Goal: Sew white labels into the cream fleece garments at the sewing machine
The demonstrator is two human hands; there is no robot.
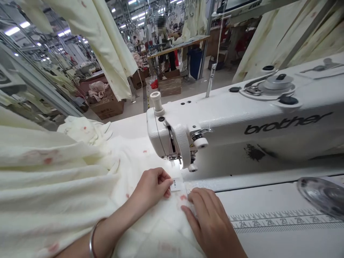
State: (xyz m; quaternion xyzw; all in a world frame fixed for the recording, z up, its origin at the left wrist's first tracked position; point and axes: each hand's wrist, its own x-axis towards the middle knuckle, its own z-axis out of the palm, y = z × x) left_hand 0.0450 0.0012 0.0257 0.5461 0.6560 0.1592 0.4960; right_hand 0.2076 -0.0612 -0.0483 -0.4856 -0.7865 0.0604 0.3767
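Note:
Cream fabric with pale red prints (166,229) lies over the table below the sewing machine's needle area. A small white label (176,184) with dark print rests on it, just in front of the presser foot. My left hand (154,186) pinches the label's left edge between thumb and fingers. To the right, my right hand (208,215) lies on the fabric's right edge, fingers slightly bent and the thumb apart from them. The white sewing machine (185,129) stands directly beyond both hands; its lamp lights the spot by the needle.
More cream cloth (48,179) is heaped at the left, and a cream piece (107,46) hangs above it. A printed ruler scale (282,222) runs along the table at right, near a shiny round metal dish (322,195). Cardboard boxes (169,84) stand on the floor beyond.

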